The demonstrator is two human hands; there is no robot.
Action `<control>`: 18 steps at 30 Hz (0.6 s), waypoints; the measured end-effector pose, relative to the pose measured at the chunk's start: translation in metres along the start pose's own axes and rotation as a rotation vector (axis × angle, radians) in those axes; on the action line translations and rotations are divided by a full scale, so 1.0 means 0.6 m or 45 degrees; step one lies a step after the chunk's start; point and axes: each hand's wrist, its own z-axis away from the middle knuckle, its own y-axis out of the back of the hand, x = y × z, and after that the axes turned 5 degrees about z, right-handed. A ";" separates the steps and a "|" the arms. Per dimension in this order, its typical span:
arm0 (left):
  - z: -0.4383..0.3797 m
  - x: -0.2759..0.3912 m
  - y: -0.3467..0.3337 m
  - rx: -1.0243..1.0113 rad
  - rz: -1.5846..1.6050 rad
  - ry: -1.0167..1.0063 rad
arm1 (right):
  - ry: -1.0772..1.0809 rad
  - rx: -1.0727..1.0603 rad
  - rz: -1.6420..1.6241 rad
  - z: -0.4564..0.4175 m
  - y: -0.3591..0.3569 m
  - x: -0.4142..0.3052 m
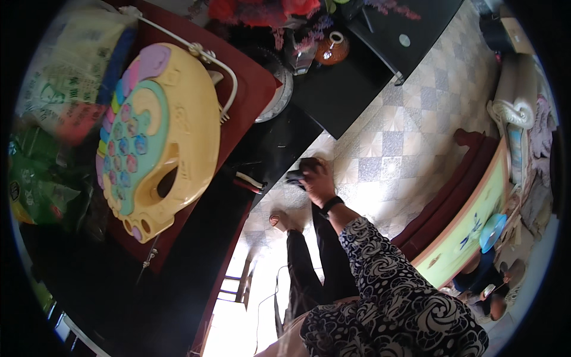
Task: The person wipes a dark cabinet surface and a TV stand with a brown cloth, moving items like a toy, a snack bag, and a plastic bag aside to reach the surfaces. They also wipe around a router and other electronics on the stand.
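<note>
My right hand (317,184), with a black band at its wrist, reaches past the edge of a glossy black table (272,138). Its fingers are closed around a small dark object (294,177), too blurred to name. On the tabletop near that hand lies a small red and white item (249,182). Further left, a yellow plastic toy keyboard (196,134) with coloured keys, round picture buttons and a carrying handle rests on a dark red surface (250,80). My left hand is out of view.
A brown glass vase (332,51), a clear glass dish (281,98) and red artificial flowers (263,11) stand at the table's far end. Plastic bags (67,85) crowd the left. At the right are a red-edged seat (446,196), a blue dish (493,233) and a rolled mat (515,93).
</note>
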 end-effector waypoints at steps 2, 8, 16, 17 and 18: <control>0.001 0.001 0.004 0.013 0.006 0.031 | -0.608 -0.517 -0.031 0.039 0.043 0.071; 0.014 0.004 0.032 0.043 0.069 0.104 | -1.039 -0.181 -0.454 0.133 0.173 0.186; 0.008 0.030 0.070 -0.058 0.216 -0.038 | -1.441 0.110 -1.022 0.272 0.282 0.155; 0.002 0.032 0.067 -0.068 0.258 -0.089 | -1.358 0.390 -1.319 0.304 0.256 0.176; 0.011 0.029 0.073 -0.024 0.243 -0.154 | -1.416 0.596 -1.649 0.286 0.330 0.142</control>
